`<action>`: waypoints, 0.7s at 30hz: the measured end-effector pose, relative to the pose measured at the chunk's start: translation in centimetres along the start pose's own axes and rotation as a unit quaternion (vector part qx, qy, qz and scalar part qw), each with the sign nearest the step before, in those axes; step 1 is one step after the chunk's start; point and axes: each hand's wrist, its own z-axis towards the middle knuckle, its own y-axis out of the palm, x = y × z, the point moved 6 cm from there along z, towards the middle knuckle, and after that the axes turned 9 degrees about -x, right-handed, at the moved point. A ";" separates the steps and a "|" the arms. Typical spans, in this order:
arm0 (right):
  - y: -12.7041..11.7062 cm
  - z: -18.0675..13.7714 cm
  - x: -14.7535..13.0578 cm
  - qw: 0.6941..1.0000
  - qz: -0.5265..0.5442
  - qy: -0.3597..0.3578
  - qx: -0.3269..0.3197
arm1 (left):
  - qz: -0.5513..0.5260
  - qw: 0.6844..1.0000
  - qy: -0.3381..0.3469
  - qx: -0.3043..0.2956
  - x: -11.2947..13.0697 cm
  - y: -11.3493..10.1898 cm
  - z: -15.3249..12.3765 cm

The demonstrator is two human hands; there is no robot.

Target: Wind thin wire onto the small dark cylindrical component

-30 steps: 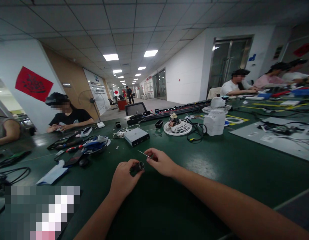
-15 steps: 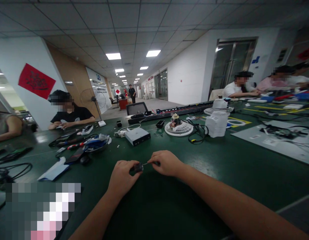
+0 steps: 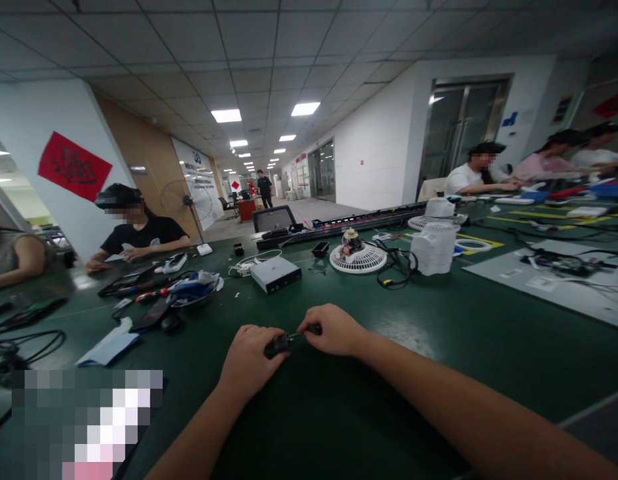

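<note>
My left hand [image 3: 249, 363] is closed around a small black cylindrical part [image 3: 279, 344] just above the green table [image 3: 439, 347]. My right hand [image 3: 329, 329] pinches a thin metal tool [image 3: 299, 333] with a dark handle, and its tip points into the end of the black part. Both hands meet in the middle of the view, close to the table surface.
A grey box [image 3: 275, 274] lies beyond my hands. Farther back stand a white fan grille with a motor [image 3: 357, 257] and a white fan housing [image 3: 433, 247]. Cables, tools and a bowl of parts [image 3: 189, 293] lie at left. Other people sit at both sides.
My right hand has swung the thin tool from pointing up and left to pointing into the black part. Both hands have come together and dropped slightly.
</note>
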 end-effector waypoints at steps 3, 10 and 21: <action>0.1 0.0 -0.3 0.999 -0.027 0.009 -0.020 | 0.008 1.000 -0.002 0.000 0.1 -0.1 0.0; 0.4 -0.4 1.7 0.965 -0.061 0.255 0.016 | 0.001 0.998 -0.060 -0.012 -0.6 0.2 0.0; 1.2 -0.4 1.5 0.967 -0.001 0.236 -0.091 | -0.018 0.994 -0.102 -0.034 -1.1 0.5 0.1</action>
